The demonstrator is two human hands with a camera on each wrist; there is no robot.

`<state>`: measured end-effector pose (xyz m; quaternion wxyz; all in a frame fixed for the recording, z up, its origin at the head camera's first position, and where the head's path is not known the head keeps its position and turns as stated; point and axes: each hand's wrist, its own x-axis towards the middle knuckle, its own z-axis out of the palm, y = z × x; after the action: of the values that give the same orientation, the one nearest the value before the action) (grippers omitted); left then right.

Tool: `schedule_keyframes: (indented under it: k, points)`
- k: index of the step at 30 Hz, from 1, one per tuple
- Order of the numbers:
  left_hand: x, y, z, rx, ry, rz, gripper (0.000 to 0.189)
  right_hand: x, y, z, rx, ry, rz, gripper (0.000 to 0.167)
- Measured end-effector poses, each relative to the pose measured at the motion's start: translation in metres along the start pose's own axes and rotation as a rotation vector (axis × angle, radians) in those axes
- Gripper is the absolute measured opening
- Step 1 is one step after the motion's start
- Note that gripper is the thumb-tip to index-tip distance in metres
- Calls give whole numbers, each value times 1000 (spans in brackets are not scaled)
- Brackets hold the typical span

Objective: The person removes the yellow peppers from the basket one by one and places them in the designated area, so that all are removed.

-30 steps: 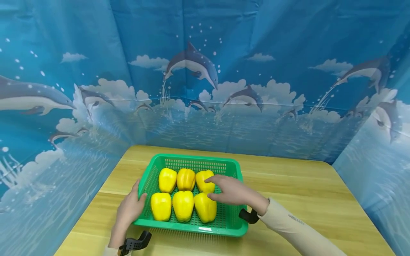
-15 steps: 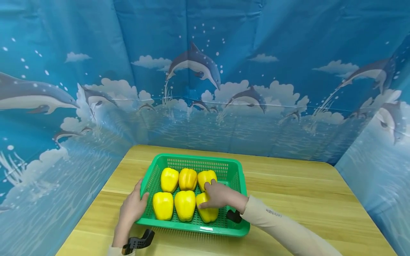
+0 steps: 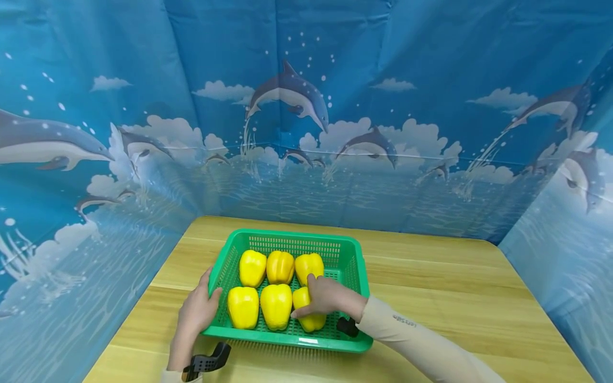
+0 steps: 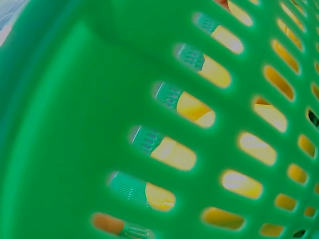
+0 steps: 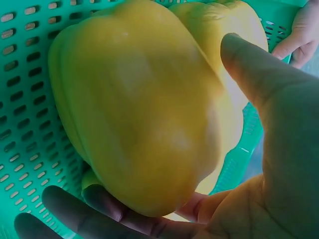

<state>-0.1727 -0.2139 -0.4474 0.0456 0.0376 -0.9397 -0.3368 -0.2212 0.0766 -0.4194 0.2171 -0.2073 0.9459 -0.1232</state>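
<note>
Yellow bell peppers [image 3: 276,307] stand in two rows in a green plastic basket [image 3: 287,343]. My left hand [image 3: 197,311] holds the basket's left rim, thumb over the inner side and fingers along the outside. My right hand [image 3: 325,295] reaches into the basket over the front-right bell pepper [image 3: 313,322]. In the right wrist view, the spread thumb [image 5: 249,64] stands off this pepper's [image 5: 144,109] side, overlapping a neighbouring pepper. The other fingers [image 5: 89,219] stretch along its opposite side. Basket slots fill the left wrist view, with yellow peppers [image 4: 172,154] showing through.
The basket rests on a wooden table [image 3: 431,287], which extends well to the right. A blue curtain [image 3: 306,186] printed with dolphins hangs behind the table and along both sides. A black wrist mount [image 3: 208,361] sits on the left wrist.
My right hand has moved left and down from above the peppers to around the front-right one, shifting only slightly in the last half second. The left hand stays at the basket rim.
</note>
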Motion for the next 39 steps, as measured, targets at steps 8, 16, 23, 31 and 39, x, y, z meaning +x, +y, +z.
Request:
schedule_keyframes:
  k: [8,16,23,31,39]
  points:
    - [0,2,-3,-34,-20,-39,60,1,3,2,-131,26,-10,89]
    - [1,0,-4,-76,-3,-58,58,6,8,2,-91,9,-32,86]
    - [0,1,-4,-74,24,-67,56,6,12,2,-29,6,-44,77]
    - [-1,0,0,-83,29,-72,56,3,17,2,76,7,-73,74]
    - [0,1,1,-81,30,-73,55,0,20,-5,152,18,-84,72]
